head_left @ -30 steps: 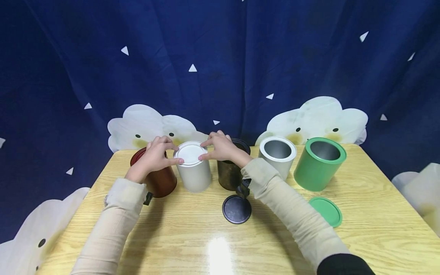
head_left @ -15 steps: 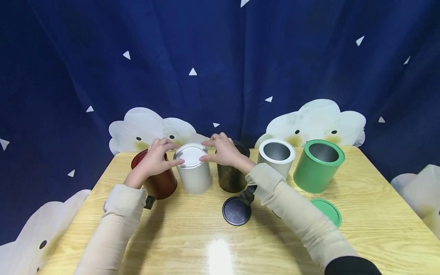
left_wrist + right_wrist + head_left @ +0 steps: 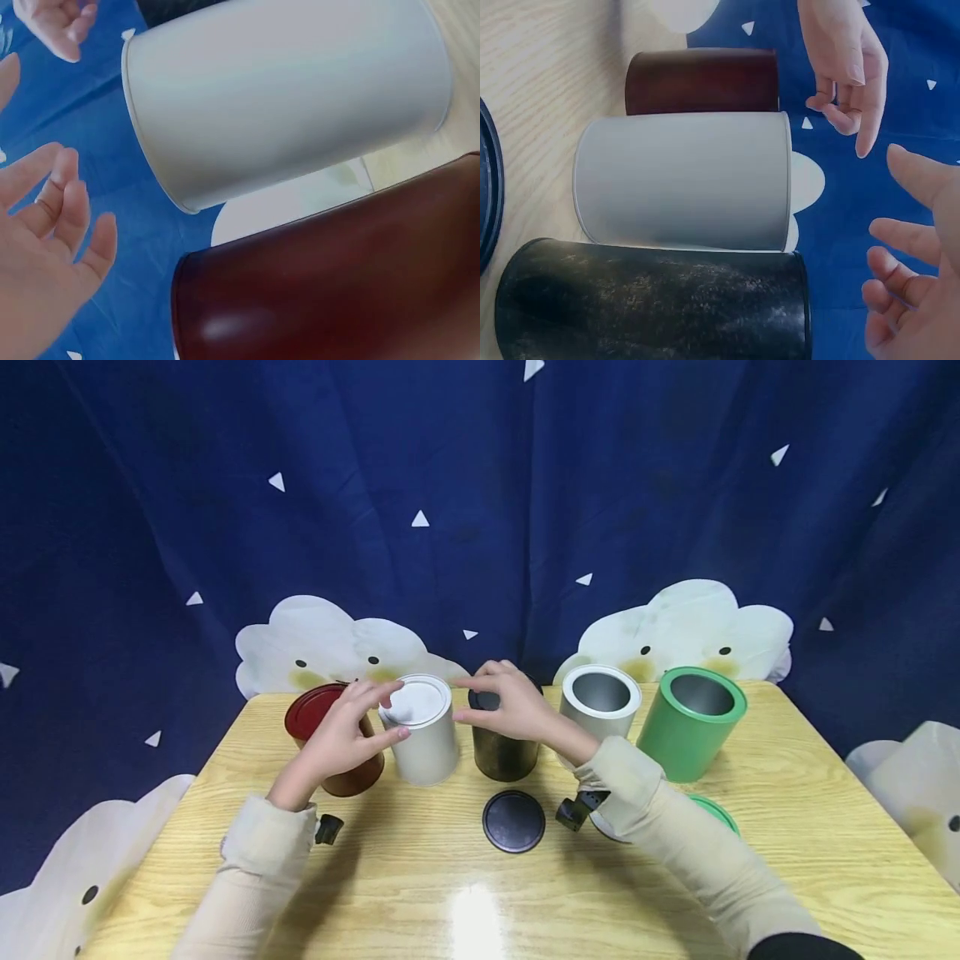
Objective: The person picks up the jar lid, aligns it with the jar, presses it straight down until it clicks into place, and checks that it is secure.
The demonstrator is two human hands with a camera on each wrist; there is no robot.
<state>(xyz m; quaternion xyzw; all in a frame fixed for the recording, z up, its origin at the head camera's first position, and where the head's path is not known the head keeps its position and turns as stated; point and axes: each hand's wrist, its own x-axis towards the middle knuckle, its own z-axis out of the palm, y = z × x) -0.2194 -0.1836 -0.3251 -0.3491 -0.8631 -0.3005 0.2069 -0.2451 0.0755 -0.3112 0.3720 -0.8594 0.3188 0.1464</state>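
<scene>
A white can [image 3: 426, 753] with its white lid [image 3: 417, 702] seated on top stands between a dark red can [image 3: 358, 775] and a black can [image 3: 506, 752]. My left hand [image 3: 341, 739] hovers over the near left of that lid, fingers loosely bent and thumb apart. Just right of the same can, my right hand [image 3: 513, 706] is held in the air in front of the black can's top, part of which it hides. In both wrist views the left hand [image 3: 49, 232] and the right hand [image 3: 919, 277] are raised beyond the can tops, holding nothing.
To the right stand an open white can [image 3: 609, 725] and an open green can [image 3: 684, 739]. A black lid [image 3: 513, 821] lies on the wooden table [image 3: 405, 877]. The right forearm partly covers a green lid [image 3: 717, 812] and a pale round edge. A blue curtain [image 3: 480, 510] hangs behind.
Both hands have come off the white lid, which they touched earlier. The right hand has drawn away to the right, and the left has shifted slightly nearer. The lidded can stays put.
</scene>
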